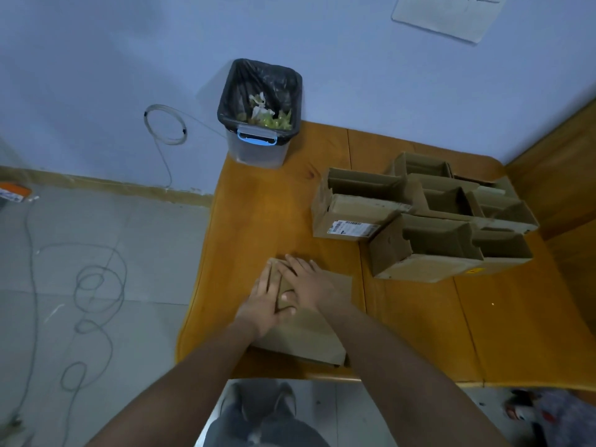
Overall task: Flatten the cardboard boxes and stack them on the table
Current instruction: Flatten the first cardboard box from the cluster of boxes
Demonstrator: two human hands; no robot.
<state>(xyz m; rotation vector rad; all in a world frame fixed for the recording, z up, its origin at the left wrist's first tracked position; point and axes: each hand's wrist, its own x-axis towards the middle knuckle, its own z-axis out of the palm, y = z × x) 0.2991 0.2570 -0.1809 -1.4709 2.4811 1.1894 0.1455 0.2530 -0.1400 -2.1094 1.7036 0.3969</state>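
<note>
Cardboard, flattened: one box (pixel 306 333) lying on the wooden surface (pixel 274 221), near its front edge and toward its left edge.

Left grip (pixel 264 301): fingers straight, palm down, pressing the flat box at its far left corner. Holds nothing.

Right grip (pixel 306 282): fingers spread and straight, palm down, pressing the same box just right of the left grip; the two thumbs overlap or touch between them. Holds nothing.

Open boxes (pixel 419 217): a cluster of several, upright, tops open, touching one another, right of and beyond the grips, reaching the far right corner of the surface. One carries a white label (pixel 351 228) on the side facing the grips.

Bin (pixel 258 114): black liner, scraps inside, well beyond the grips at the surface's far left corner, against the blue wall (pixel 96 75).

Bare wood: a broad strip between the grips and the bin; another right of the flat box, in front of the cluster.

Floor (pixel 96 237): left of the left grip, loose cable loops (pixel 93 304).
</note>
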